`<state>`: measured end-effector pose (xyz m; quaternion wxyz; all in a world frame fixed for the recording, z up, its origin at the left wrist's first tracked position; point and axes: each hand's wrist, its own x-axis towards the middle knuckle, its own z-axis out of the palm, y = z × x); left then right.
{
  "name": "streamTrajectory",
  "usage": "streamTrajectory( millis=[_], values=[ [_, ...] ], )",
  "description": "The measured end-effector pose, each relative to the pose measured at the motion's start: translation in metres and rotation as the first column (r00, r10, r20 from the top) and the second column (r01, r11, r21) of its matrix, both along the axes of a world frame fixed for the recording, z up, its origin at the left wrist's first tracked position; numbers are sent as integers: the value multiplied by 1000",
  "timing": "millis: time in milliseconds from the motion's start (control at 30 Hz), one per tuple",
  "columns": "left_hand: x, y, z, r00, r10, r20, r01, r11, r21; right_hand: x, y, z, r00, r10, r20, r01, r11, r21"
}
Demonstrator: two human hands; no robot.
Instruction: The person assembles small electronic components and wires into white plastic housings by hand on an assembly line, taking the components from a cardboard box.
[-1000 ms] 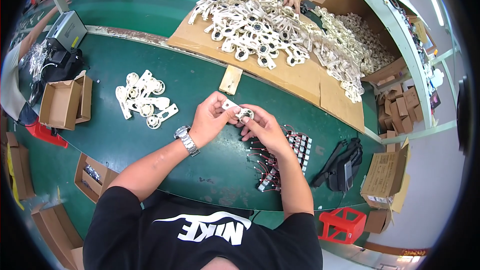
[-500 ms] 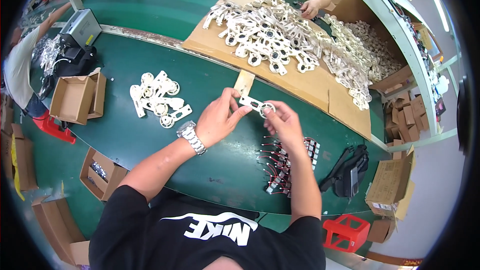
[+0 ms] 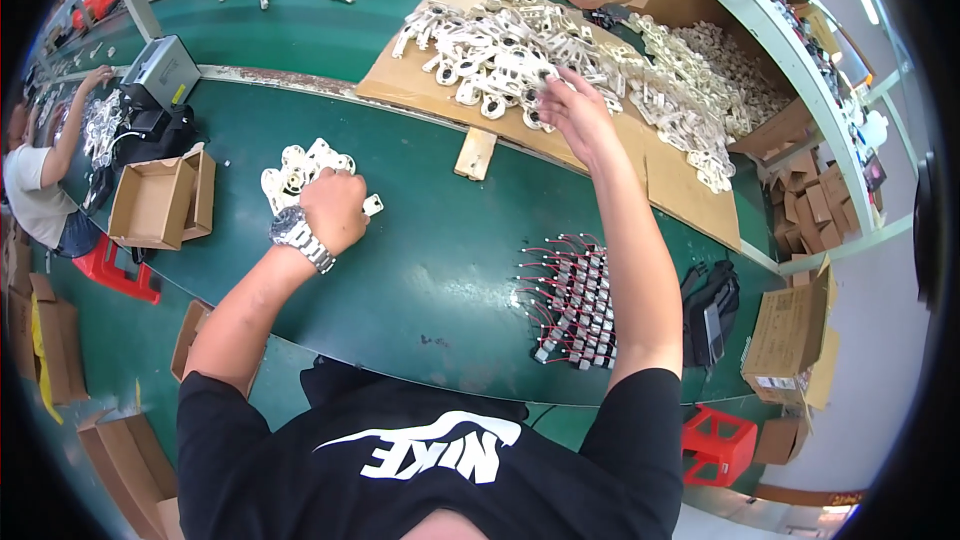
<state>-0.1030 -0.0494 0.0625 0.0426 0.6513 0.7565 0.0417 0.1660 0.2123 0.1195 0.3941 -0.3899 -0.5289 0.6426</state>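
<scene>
Half a second after both your hands held one cream-white part between them over the middle of the green table (image 3: 430,275), they are well apart. Your left hand (image 3: 336,210), a metal watch (image 3: 302,238) at its wrist, has gone down to the small pile of white parts (image 3: 290,178); its back faces up and hides the fingertips, so whether it grips a piece cannot be told. Your right hand (image 3: 578,118) has stretched out above the large heap of parts (image 3: 510,45) on the cardboard sheet (image 3: 690,208), its fingers loosely spread and blurred, with no part seen in its grasp; contact with the heap cannot be made out.

The parts are pale, each with a round ring-like head and a flat arm; many in the heap show dark round centers. The small pile lies on the table's left side, one squared end poking out past your left hand. A wooden block (image 3: 475,154) lies between, near the cardboard's edge.
</scene>
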Motion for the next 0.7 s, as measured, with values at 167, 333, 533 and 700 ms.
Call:
streamTrajectory(
  millis=[167, 333, 533, 700],
  values=[
    [-7, 1, 3, 967, 21, 254, -76, 975, 210, 31, -43, -10, 789, 11, 615, -312, 869, 384],
    [-6, 17, 6, 678, -53, 733, -205, 944, 258, 89, -118, 7, 469, -36, 883, -556, 765, 326],
    [49, 53, -10, 270, -25, 963, -210, 974, 84, 131, -133, -9, 295, -140, 945, -559, 777, 289],
    [76, 61, -41, 187, -57, 981, -208, 973, 96, 125, -154, -3, 273, -164, 948, -599, 742, 301]
  ],
)
